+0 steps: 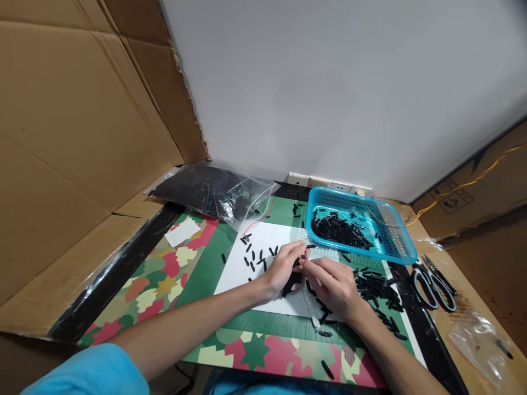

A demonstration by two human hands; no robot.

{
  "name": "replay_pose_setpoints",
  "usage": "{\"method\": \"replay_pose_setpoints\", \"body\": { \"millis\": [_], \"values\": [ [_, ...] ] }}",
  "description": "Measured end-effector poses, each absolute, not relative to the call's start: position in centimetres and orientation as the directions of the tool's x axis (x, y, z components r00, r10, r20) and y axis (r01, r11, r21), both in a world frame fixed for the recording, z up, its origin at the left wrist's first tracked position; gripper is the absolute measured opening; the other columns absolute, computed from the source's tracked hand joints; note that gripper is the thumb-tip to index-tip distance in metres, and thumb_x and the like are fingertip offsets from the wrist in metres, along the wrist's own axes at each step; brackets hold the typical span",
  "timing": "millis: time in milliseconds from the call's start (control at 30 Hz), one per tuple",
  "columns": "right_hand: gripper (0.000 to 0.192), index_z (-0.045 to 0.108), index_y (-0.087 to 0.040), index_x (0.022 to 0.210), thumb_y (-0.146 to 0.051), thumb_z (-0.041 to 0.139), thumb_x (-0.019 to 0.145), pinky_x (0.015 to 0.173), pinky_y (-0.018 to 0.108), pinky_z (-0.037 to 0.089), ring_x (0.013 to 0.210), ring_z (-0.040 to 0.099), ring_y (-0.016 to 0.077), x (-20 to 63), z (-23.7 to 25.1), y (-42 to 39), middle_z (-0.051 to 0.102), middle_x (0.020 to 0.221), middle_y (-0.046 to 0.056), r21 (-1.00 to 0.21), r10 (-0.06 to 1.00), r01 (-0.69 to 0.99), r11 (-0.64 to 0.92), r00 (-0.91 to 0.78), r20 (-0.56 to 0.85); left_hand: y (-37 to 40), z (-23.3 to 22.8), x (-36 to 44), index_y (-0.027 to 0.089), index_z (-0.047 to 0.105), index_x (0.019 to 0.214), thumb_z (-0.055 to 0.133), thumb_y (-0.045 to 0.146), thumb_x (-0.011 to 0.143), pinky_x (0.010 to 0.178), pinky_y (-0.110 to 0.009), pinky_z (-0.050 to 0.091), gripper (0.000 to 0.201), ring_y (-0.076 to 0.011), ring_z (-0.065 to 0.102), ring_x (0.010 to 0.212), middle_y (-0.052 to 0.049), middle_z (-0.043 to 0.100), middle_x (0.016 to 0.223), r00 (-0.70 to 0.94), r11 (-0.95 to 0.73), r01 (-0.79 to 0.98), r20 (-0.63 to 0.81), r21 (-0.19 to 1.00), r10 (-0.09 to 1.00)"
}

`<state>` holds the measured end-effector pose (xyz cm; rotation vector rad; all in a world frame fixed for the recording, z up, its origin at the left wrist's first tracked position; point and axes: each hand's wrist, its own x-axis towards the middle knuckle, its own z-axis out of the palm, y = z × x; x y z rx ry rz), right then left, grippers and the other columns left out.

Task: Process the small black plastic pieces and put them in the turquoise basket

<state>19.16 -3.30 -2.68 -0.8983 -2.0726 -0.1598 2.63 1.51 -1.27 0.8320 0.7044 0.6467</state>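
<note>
My left hand (pixel 286 269) is over the white sheet (pixel 236 280), fingers curled. Several small black rod-shaped pieces (pixel 291 284) show dark under its palm and fingers. One more black piece (pixel 311 246) sticks out by its fingertips. Close against it, my right hand (pixel 335 285) is closed in a pinch, fingertips meeting those of the left. What the right fingers grip is too small and too hidden to make out. A thin strip of clear plastic (pixel 312 307) hangs below, between the hands. Loose black pieces (pixel 376 288) lie heaped right of my right hand.
A blue plastic basket (pixel 362 252) with many black pieces stands behind my hands. At the back left lies a large clear zip bag (pixel 197 189) full of dark material. Scissors (pixel 432 285) and a crumpled clear bag (pixel 477 343) are at the right. Cardboard (pixel 82 120) walls the left side.
</note>
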Motion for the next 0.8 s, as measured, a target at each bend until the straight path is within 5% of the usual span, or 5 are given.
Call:
{"method": "replay_pose_setpoints", "body": {
  "millis": [200, 433, 800],
  "values": [
    [0.019, 0.072, -0.018, 0.115, -0.009, 0.062, 0.102, 0.057, 0.025, 0.056, 0.059, 0.068, 0.0130, 20.0, -1.9, -2.9, 0.079, 0.086, 0.007, -0.375, 0.622, 0.722, 0.581, -0.097, 0.777, 1.8, -1.3, 2.6, 0.023, 0.046, 0.085, 0.066, 0.062, 0.092, 0.032, -0.016, 0.024, 0.044, -0.0049, 0.026, 0.034, 0.012, 0.031, 0.056, 0.651, 0.543, -0.250, -0.276, 0.802, 0.707],
    [0.018, 0.076, -0.019, 0.107, -0.030, 0.062, 0.105, 0.049, 0.024, 0.061, 0.069, 0.077, 0.0182, 20.1, -2.1, -2.8, 0.081, 0.095, 0.010, -0.771, 0.870, 0.498, 0.396, 0.063, 0.488, 1.7, -1.5, 2.5, 0.023, 0.043, 0.083, 0.063, 0.059, 0.096, 0.030, -0.016, 0.026, 0.043, -0.0071, 0.038, 0.031, 0.012, 0.034, 0.055, 0.712, 0.500, -0.262, -0.184, 0.826, 0.677],
    [0.018, 0.079, -0.020, 0.099, -0.037, 0.074, 0.098, 0.052, 0.027, 0.066, 0.073, 0.081, 0.0225, 19.8, -3.0, -2.3, 0.083, 0.088, 0.007, -0.947, 0.947, 0.139, 0.290, 0.104, 0.305, 1.8, -1.4, 2.4, 0.023, 0.041, 0.085, 0.060, 0.056, 0.097, 0.030, -0.014, 0.026, 0.039, -0.0066, 0.038, 0.031, 0.012, 0.036, 0.056, 0.696, 0.514, -0.265, -0.207, 0.816, 0.688]
  ]
}}
